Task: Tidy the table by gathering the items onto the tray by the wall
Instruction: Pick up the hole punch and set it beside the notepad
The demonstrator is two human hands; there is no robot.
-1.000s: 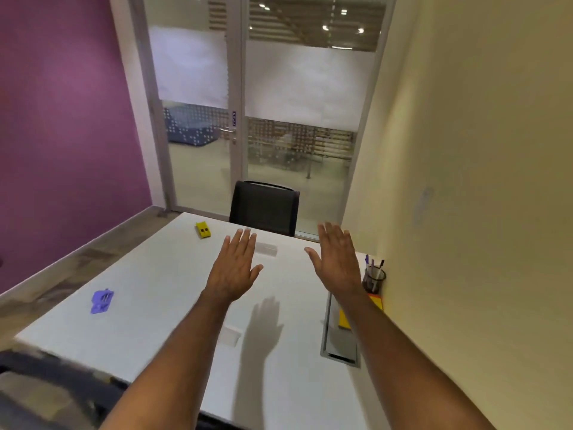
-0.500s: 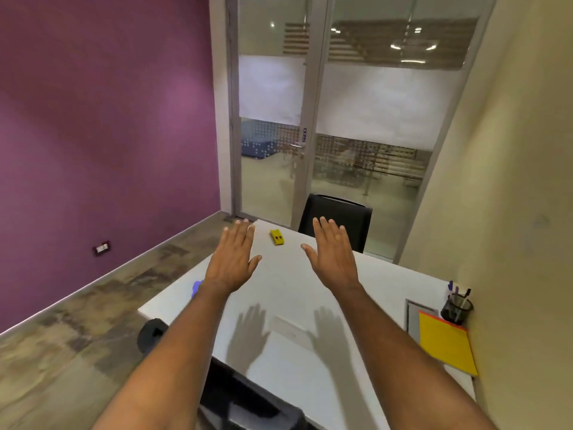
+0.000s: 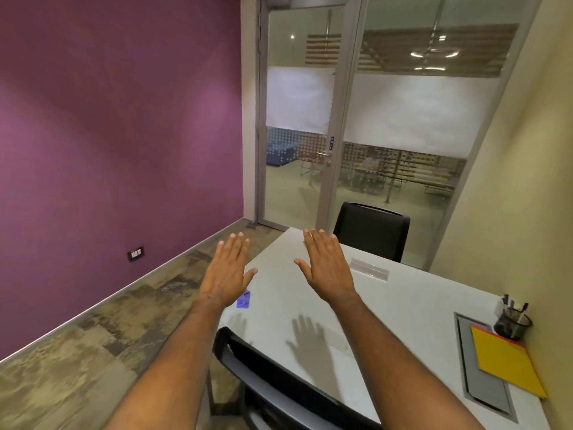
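Head view: both hands hang in the air above the white table [image 3: 418, 293], palms down, fingers straight and spread wide, holding nothing. The left hand [image 3: 228, 273] is over the table's left edge; the right hand [image 3: 325, 268] is further in over the tabletop. A small purple item [image 3: 244, 299] lies on the table just beside the left wrist. The grey tray [image 3: 465, 352] sits at the table's right side by the wall, with a yellow pad [image 3: 508, 364] lying on it and a black mesh pen cup [image 3: 512, 322] just behind the pad.
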